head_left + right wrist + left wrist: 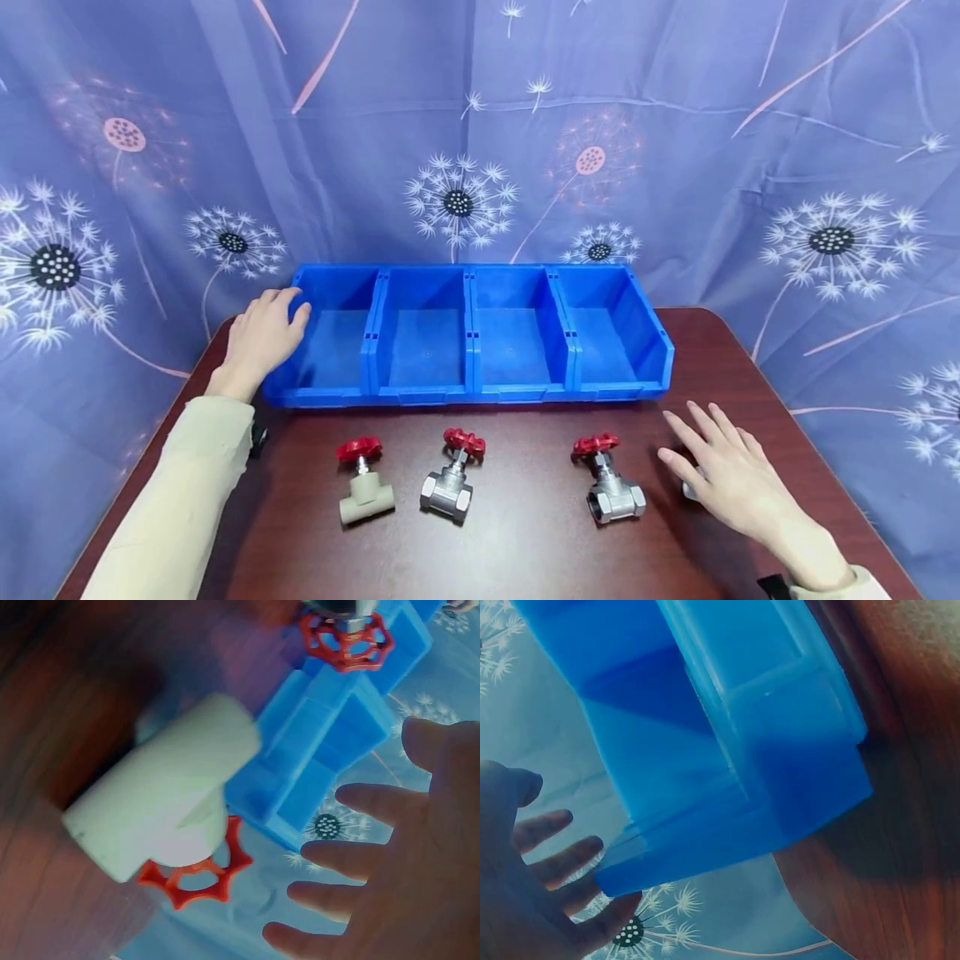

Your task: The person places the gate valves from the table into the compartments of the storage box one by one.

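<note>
Right hand (723,479): fingers spread, nearly straight, gripping nothing; over the pale valve (165,787). Valve lies on the desk (510,542), mostly hidden from the head view by that hand; right wrist view shows its thick body near the camera, red wheel (241,859) on the far side. Likely step: right hand taking hold of it. Best grip is probably round the body, thumb on one side and fingers opposite; wheel alone could spin or let the heavier end swing. Lower the hand onto the valve before closing so it doesn't get knocked or rolled. Lift straight, clear of the right metal valve (617,498) to its left. Left metal valve (447,492) and beige valve (366,496) are well apart, no obstacle. Left hand (258,337): fingers loose, unclosed, at the left end of the bins (420,398); firm contact can't be told. Should just stay light there so bins don't shift.
</note>
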### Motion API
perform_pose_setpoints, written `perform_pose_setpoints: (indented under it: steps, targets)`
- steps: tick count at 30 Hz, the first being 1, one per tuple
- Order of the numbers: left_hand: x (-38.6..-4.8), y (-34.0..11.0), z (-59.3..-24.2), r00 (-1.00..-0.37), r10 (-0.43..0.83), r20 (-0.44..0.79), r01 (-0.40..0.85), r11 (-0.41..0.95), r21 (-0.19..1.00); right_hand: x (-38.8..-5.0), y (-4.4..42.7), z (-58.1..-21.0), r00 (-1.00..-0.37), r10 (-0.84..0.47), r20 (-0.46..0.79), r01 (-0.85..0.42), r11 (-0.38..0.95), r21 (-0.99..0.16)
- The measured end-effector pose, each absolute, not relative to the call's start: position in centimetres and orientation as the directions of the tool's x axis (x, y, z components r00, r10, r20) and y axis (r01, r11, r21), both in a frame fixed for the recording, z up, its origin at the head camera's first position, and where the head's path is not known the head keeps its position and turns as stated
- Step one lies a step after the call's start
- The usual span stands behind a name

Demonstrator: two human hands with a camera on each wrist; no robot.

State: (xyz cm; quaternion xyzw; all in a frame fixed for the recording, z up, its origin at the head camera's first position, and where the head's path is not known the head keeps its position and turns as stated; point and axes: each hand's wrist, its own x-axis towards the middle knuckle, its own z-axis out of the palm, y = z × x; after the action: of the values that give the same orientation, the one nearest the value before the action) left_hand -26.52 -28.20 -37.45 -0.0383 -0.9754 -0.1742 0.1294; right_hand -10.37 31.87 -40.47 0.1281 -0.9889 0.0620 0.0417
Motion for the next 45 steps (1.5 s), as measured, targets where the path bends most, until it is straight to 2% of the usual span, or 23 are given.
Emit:
perform_pose_setpoints:
  steps: [9,26,33,45]
  targets:
    - [-27.7,-29.0,-36.7,-0.979,-0.075,0.192,0.003,0.925,0.38,-10.8,33.1,-40.5,-0.962,-0.255,0.095,-0.263,0.961,-0.089]
    - [-29.2,-30.3,-37.0,-0.993,-0.114,-0.005,-0.103,0.871,0.48,-10.5,33.7,-41.4,-0.936,-0.318,0.151,-0.324,0.946,-0.017]
    - [-29.5,-30.6,-37.6,-0.99,-0.139,-0.025,-0.132,0.852,0.507,-9.9,33.8,-41.9,-0.932,-0.309,0.191,-0.319,0.948,-0.022]
    - [-29.5,-31.4,-37.9,-0.991,-0.133,-0.012,-0.12,0.857,0.501,-9.5,33.9,-43.0,-0.957,-0.278,0.082,-0.283,0.957,-0.056]
